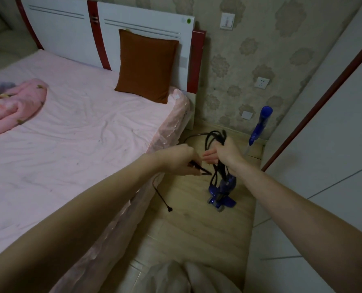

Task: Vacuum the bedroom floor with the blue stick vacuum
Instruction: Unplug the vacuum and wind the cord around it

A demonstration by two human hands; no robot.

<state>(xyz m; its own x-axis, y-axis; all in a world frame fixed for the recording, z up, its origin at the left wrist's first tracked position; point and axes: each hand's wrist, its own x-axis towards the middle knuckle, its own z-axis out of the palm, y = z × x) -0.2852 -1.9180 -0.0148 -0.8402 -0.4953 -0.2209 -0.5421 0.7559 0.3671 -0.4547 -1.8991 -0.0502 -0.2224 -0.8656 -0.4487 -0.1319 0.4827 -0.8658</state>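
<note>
1. The blue stick vacuum [222,195] stands on the wooden floor [184,235] in the narrow strip between the bed [74,140] and the white wardrobe [328,166], near the wall corner. Its floor head is a glossy deep blue with a small grey wheel at the front edge; the body above it is partly hidden behind the cord.
2. A blue handle [261,121] on a pale thin tube shows further back, near the wall — whether it joins the body below cannot be told, since the right forearm crosses in front.
3. The black power cord [214,140] is gathered in several loops. The right hand [224,151] is curled round the bundle, loops rising above the fist and hanging below it toward the vacuum.
4. The left hand [182,159] pinches a single strand of the same cord, pulled to a bent point beside the bundle.
5. From there a loose length drops along the bed's edge, ending in the plug [170,209] just above the floor.
6. A brown pillow [146,66] leans on the headboard; a wall socket [262,82] sits above the corner.
</note>
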